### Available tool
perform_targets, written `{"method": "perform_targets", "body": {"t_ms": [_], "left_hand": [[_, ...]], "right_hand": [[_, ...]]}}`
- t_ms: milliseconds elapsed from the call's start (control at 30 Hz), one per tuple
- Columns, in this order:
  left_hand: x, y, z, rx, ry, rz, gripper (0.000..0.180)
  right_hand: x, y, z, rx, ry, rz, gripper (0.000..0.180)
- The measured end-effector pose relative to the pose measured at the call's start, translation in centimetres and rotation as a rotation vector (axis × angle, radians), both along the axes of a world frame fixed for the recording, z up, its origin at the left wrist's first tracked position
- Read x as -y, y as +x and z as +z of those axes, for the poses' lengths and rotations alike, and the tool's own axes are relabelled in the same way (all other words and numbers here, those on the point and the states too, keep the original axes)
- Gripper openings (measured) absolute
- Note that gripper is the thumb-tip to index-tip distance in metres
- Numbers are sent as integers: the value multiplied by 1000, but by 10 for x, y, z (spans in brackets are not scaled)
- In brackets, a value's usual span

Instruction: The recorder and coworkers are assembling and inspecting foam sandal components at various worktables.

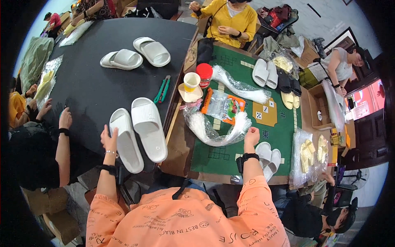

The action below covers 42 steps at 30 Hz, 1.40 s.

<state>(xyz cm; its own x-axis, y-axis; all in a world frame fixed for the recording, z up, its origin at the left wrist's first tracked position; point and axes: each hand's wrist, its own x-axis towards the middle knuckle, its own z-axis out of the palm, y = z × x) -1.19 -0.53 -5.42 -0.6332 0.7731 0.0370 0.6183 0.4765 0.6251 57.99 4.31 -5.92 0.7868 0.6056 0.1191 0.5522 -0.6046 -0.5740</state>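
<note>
My left hand [109,139] is beside the outer edge of a large white slide sandal [126,142] on the black table. Its fingers and thumb are apart; I cannot tell whether the thumb touches the sandal. The sandal's mate, another white slide [149,128], lies just to its right. My right hand [252,136] is closed at the right end of a curved bundle of thin clear strands [214,136] in a plastic bag on the green table. Whatever its curled fingers hold is hidden. Below that hand sits a smaller pair of white slides [268,158].
Green-handled cutters [163,89] and another white pair [151,51] lie on the black table [90,90]. A red-lidded jar [204,74], a paper cup [191,80], and a second strand bundle [240,86] are on the green table [205,160]. Several people work around both tables.
</note>
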Motion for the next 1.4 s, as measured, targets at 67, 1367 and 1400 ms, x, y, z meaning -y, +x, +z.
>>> {"method": "perform_targets", "body": {"t_ms": [67, 1367, 1400], "left_hand": [[10, 30, 31, -233, -14, 94, 48], [-14, 348, -30, -589, -438, -1547, 32], [-14, 347, -30, -563, -458, -1542, 33]], "right_hand": [[-1, 22, -9, -47, -60, -9, 12], [-18, 228, 53, -1117, 953, -102, 6], [-20, 223, 73, -1049, 1001, -67, 6]]}}
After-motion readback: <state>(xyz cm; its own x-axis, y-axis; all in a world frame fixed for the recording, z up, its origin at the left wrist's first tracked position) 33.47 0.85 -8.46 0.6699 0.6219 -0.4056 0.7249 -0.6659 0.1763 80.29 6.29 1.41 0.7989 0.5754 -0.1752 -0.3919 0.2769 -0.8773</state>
